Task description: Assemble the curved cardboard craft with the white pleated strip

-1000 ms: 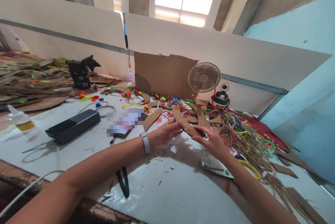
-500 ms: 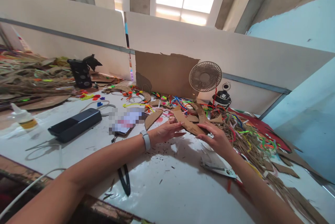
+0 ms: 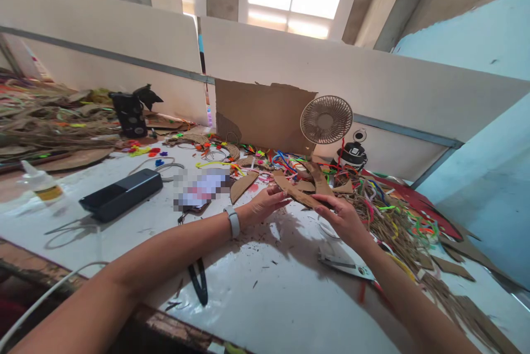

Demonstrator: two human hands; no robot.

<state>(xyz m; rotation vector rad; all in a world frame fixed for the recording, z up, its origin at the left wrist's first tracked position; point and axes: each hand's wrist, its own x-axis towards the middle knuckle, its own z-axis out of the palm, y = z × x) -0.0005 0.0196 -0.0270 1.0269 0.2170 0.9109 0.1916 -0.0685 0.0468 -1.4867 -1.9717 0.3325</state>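
Between my two hands a curved strip of brown cardboard (image 3: 293, 190) is held up over the white tabletop. My left hand (image 3: 267, 202), with a pale watch band on its wrist, has its fingers closed at the strip's left end. The right end is pinched between thumb and fingers of my right hand (image 3: 338, 216). Just behind the strip lies another curved cardboard piece (image 3: 320, 180). Left of my left hand rests a half-round cardboard piece (image 3: 243, 185). Below my right hand is a silvery metal tool (image 3: 343, 264), partly hidden by my forearm.
A phone (image 3: 203, 189), a black power bank (image 3: 122, 195) and a glue bottle (image 3: 41, 183) lie to the left. Behind stand a small fan (image 3: 326, 120) and a cardboard sheet (image 3: 265, 114). Twine (image 3: 393, 232) and coloured pipe cleaners heap at the right.
The cardboard strip has tilted so that its broad face shows less. My left fingers have drawn closer together at its end, and my right hand has shifted slightly.
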